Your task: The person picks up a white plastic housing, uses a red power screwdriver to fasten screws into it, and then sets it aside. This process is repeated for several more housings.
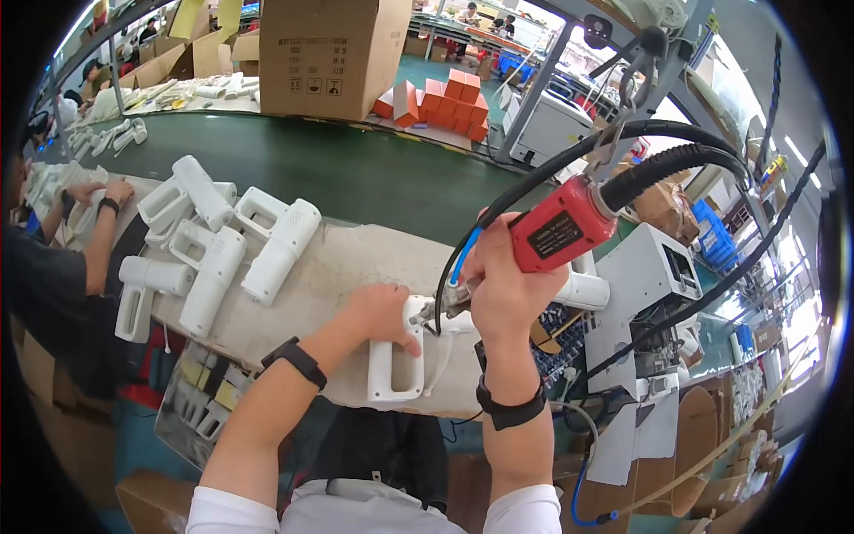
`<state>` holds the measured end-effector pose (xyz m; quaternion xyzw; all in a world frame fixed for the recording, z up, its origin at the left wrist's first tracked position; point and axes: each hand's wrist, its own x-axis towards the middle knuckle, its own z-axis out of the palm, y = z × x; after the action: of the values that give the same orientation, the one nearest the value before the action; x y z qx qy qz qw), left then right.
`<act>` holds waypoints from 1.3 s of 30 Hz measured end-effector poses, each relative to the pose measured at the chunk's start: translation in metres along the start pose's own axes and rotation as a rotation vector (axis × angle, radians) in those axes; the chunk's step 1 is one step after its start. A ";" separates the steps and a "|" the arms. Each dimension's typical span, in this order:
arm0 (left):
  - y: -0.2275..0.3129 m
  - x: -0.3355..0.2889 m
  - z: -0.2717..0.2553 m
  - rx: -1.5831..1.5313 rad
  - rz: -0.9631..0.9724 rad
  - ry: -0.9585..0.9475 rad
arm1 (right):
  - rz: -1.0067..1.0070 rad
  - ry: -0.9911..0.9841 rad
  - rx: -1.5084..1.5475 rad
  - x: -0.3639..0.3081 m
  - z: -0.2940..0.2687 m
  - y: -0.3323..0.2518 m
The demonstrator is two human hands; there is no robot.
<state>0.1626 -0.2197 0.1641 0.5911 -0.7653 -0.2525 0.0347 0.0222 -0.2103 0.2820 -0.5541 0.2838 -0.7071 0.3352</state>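
My left hand (384, 313) is closed around a white plastic appliance housing (382, 374) with a loop handle, holding it on the pale work surface. A thin white cord (436, 374) trails beside the handle. In my right hand (505, 289) is a red power screwdriver (562, 227), its metal front end pointing at the upper part of the housing. Whether the tip touches it is hard to make out. The screwdriver hangs from a metal hook (623, 111) and has a thick black cable and a blue tube attached.
Several similar white housings (213, 276) lie to the left. Past them a co-worker's hands (105, 196) handle white parts. A green conveyor belt (356, 169) runs behind, with a large carton (331, 53) and orange boxes (449, 102) beyond. A white machine (645, 276) stands right.
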 end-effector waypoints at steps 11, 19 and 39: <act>-0.011 0.012 0.012 0.061 0.110 0.051 | 0.174 -0.052 -0.083 -0.028 0.003 0.039; -0.064 -0.015 0.045 -0.522 -0.042 0.319 | 0.024 -0.043 -0.139 -0.017 -0.003 0.031; -0.045 -0.019 0.056 -0.802 -0.032 0.207 | 0.149 -0.038 -0.065 -0.005 0.055 0.089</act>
<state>0.1881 -0.1905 0.1010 0.5648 -0.5895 -0.4705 0.3349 0.0908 -0.2631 0.2223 -0.5556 0.3405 -0.6600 0.3739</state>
